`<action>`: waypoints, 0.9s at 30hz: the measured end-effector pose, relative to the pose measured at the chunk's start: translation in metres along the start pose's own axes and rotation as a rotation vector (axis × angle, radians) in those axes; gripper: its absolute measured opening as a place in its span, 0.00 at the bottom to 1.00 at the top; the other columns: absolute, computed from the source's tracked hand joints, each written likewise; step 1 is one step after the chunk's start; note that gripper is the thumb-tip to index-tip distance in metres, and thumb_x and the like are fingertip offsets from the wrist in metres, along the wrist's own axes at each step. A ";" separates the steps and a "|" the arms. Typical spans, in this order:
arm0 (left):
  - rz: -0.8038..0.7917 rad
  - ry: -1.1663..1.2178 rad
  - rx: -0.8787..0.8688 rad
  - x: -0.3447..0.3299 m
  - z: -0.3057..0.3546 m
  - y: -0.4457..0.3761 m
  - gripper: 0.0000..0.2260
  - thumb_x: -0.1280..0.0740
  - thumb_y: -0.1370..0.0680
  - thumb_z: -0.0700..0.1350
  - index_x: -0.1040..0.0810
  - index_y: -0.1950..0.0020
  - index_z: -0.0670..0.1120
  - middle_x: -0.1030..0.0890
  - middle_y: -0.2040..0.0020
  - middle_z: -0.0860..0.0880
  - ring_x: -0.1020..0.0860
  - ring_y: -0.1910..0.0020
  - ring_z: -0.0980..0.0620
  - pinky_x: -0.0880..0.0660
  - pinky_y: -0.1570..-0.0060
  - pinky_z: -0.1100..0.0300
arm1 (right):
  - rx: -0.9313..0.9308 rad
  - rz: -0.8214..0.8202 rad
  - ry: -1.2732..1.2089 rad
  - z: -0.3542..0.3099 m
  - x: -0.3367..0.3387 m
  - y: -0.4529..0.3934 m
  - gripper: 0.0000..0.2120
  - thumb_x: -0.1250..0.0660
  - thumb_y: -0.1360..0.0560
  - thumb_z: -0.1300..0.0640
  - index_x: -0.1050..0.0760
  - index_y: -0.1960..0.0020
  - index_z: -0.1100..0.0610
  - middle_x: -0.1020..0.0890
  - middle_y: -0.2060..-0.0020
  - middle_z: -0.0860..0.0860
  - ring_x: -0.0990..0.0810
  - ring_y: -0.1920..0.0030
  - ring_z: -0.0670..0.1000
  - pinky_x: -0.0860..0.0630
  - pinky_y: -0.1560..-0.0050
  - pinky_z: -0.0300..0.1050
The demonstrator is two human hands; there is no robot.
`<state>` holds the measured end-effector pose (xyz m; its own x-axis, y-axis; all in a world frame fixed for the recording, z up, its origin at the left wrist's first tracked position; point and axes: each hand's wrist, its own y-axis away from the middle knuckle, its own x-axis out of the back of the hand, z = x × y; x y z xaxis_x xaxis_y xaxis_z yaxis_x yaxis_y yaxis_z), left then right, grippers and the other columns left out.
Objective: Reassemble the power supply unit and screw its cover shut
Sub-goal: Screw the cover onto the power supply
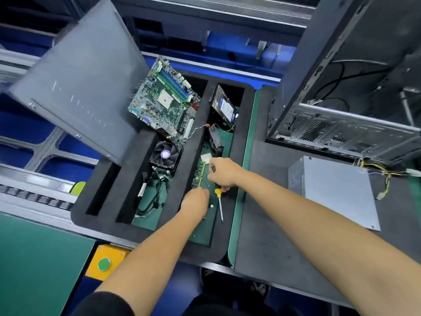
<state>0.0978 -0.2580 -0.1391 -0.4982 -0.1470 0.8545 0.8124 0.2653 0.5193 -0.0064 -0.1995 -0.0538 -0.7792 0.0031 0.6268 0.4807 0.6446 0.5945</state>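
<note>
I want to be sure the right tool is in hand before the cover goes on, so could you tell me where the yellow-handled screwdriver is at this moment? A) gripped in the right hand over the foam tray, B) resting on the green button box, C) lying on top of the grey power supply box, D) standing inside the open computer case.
A: the right hand grips the screwdriver by its handle, shaft pointing down, over the foam tray.

Workbench (262, 224) with dark mat carrying a black foam tray (227, 254), a gray power supply box (330, 190) lying right, an open computer case (341, 110) standing behind
</note>
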 end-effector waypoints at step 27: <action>0.289 0.658 0.030 0.123 0.011 0.020 0.10 0.39 0.25 0.36 0.18 0.52 0.40 0.18 0.50 0.41 0.20 0.49 0.42 0.24 0.50 0.56 | 0.135 0.292 -0.031 -0.012 0.080 0.055 0.01 0.42 0.25 0.63 0.35 0.55 0.60 0.21 0.59 0.63 0.17 0.69 0.60 0.24 0.72 0.50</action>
<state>0.0497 -0.2602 -0.0239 0.0293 -0.6080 0.7934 0.8707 0.4053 0.2785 -0.0376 -0.1734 0.0353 -0.6288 0.2246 0.7444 0.6296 0.7088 0.3180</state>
